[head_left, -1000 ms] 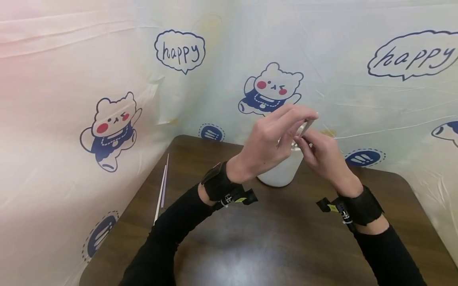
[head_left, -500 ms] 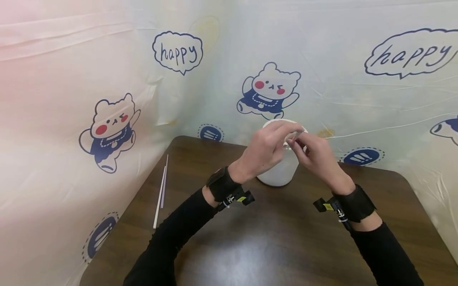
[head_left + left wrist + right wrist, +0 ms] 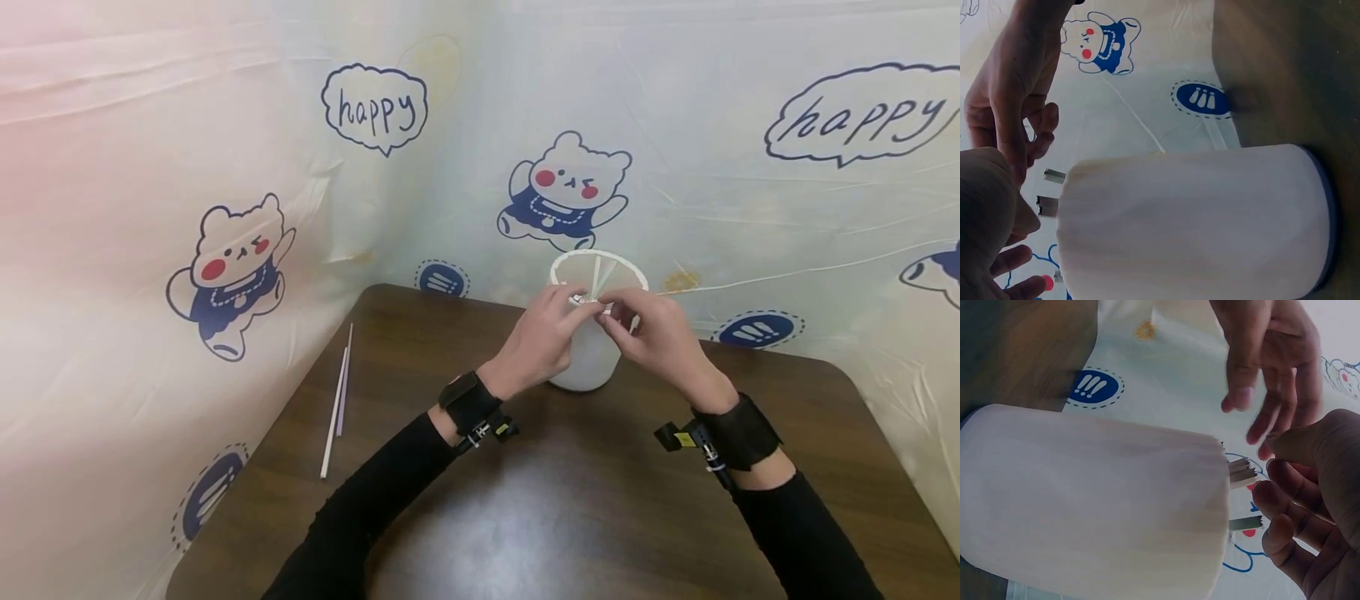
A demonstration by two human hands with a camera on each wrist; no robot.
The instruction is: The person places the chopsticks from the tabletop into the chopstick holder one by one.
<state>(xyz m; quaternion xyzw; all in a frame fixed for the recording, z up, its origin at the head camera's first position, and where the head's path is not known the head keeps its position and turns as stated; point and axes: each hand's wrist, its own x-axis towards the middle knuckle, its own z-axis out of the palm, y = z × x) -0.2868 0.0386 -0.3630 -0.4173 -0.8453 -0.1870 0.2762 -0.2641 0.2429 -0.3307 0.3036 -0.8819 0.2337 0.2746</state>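
Note:
A tall white bin point(image 3: 588, 354) stands on the table, its open rim facing up. Narrow strips point(image 3: 597, 271) lean inside it, and in the right wrist view several flat strip ends point(image 3: 1244, 472) with jagged edges stick out past the rim. My left hand point(image 3: 536, 337) is at the near left of the rim, its fingers reaching over the opening. Opposite it, my right hand point(image 3: 663, 337) has bent fingers close to the left fingertips. In the right wrist view, nothing shows between the right fingers point(image 3: 1294, 506); the left fingers point(image 3: 1282, 403) look relaxed.
Two thin sticks point(image 3: 341, 400), one white and one pale purple, lie along the left side of the brown table point(image 3: 487, 483). A printed curtain point(image 3: 450, 192) hangs close behind the bin and down the left side.
Both hands have come down from above the bin to its rim. The thin strip between their fingers earlier no longer shows there. The bin's mouth and the strips inside are now in sight.

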